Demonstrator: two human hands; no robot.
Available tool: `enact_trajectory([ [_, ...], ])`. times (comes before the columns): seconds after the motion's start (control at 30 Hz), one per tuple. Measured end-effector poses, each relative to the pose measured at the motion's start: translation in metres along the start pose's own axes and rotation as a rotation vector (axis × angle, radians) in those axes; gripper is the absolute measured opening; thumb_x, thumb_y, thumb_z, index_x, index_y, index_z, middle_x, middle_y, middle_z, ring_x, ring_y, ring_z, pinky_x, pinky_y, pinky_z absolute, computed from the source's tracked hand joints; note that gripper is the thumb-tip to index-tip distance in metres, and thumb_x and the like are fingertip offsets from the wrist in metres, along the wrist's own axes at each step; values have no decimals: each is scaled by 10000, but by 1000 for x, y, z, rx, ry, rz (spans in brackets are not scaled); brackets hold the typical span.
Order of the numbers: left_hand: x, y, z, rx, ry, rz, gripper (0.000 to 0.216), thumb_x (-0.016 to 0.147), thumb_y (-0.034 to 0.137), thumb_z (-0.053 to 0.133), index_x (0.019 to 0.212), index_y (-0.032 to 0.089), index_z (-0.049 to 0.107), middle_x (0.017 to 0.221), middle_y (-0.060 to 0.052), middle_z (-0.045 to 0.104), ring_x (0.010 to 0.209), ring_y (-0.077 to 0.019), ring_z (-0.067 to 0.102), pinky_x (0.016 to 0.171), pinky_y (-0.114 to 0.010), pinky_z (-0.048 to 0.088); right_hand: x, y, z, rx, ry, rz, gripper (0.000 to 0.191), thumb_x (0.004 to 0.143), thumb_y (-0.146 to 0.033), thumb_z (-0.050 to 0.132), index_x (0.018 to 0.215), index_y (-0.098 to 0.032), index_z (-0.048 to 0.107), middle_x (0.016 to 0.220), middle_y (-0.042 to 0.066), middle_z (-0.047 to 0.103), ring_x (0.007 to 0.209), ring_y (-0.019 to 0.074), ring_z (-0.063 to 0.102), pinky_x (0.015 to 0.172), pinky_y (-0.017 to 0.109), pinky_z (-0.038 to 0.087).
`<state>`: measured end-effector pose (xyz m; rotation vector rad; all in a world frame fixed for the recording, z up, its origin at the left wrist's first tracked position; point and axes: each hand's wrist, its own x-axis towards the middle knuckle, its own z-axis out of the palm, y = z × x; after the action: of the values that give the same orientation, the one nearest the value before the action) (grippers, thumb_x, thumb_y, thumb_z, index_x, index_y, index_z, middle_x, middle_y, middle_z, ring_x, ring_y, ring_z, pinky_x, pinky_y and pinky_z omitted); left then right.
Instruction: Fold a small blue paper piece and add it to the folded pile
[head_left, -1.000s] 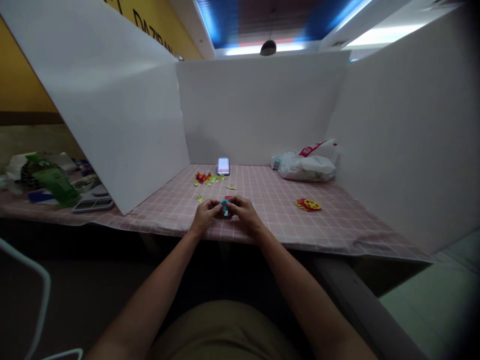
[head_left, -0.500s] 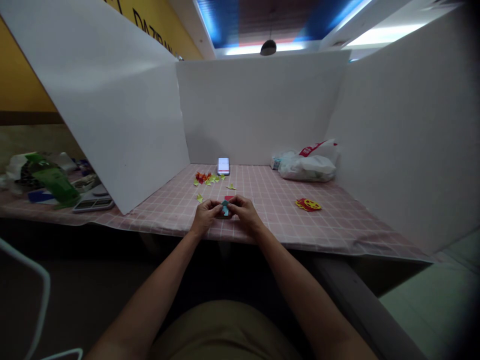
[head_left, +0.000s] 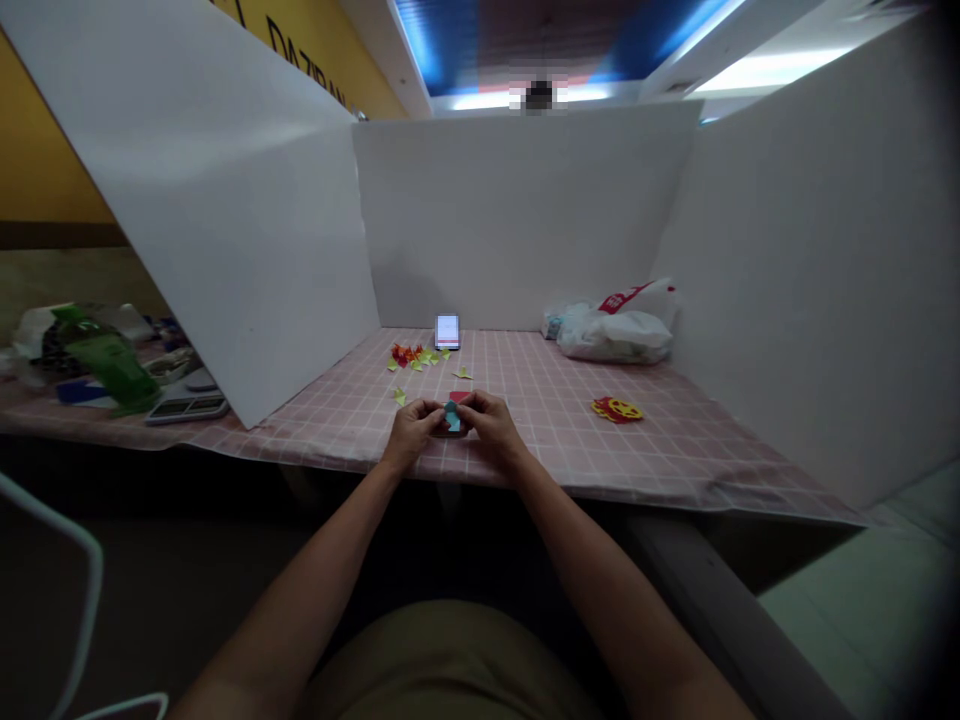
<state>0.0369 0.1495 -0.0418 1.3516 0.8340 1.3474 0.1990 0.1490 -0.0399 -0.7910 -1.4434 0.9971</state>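
**Left hand (head_left: 413, 428) and right hand (head_left: 489, 420) pinching one small blue piece (head_left: 452, 420), on my side of the phone (head_left: 447, 331)**

Head view, only one. Blue piece is almost straight toward me from the phone, near the table (head_left: 547, 440) edge. I grip it from both sides, probably so it stays steady and neither side slips. Both hands closed to a narrow pinch, left hand on its left side, right hand on its right; grip partly hidden, can't tell how firm. Dark thing (head_left: 448, 434) under it, too small to identify. Red piece (head_left: 459, 396) lies just past my right hand, between it and the phone; close by, so likely handy.

Phone stands upright, screen my way, presumably so I can look at it. Orange-red pile (head_left: 406, 354) sits left of the phone, bit nearer me, likely grouped by colour. Yellow-green pieces (head_left: 463, 373) scattered around the phone's near side, some beside the pile. Red-and-yellow piece (head_left: 617, 409) right of the phone and nearer me, well apart from my hands, probably to leave room. Plastic bag (head_left: 615, 338) far right of the phone.
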Motion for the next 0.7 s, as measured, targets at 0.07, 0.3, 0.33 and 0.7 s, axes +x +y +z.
enact_trajectory([
  [0.07,-1,1,1,1,-23,-5,322,670,409,805,792,134,688,700,-26,725,586,-168,689,674,-329,588,0,-1,0,-29,-10,-6,270,758,-403,744,686,-176,616,602,-8,610,548,126,558,531,249,434],
  [0.3,-3,3,1,8,-26,0,340,670,446,815,753,147,677,674,-22,722,604,-187,704,680,-342,592,1,1,0,-82,-48,-16,280,763,-431,728,704,-180,619,609,-6,618,532,132,566,519,255,431],
  [0.33,-3,3,1,9,-26,1,339,672,448,814,750,148,675,677,-22,722,610,-188,705,679,-341,591,1,1,-1,-91,-42,-20,276,765,-426,725,698,-181,616,603,-6,616,532,133,565,521,256,429],
  [0.7,-1,2,1,35,-13,12,357,685,474,797,756,147,672,679,-11,695,612,-162,670,669,-318,578,-1,-1,1,-138,33,-32,267,771,-415,704,676,-193,591,558,-16,581,502,131,531,503,256,395],
])
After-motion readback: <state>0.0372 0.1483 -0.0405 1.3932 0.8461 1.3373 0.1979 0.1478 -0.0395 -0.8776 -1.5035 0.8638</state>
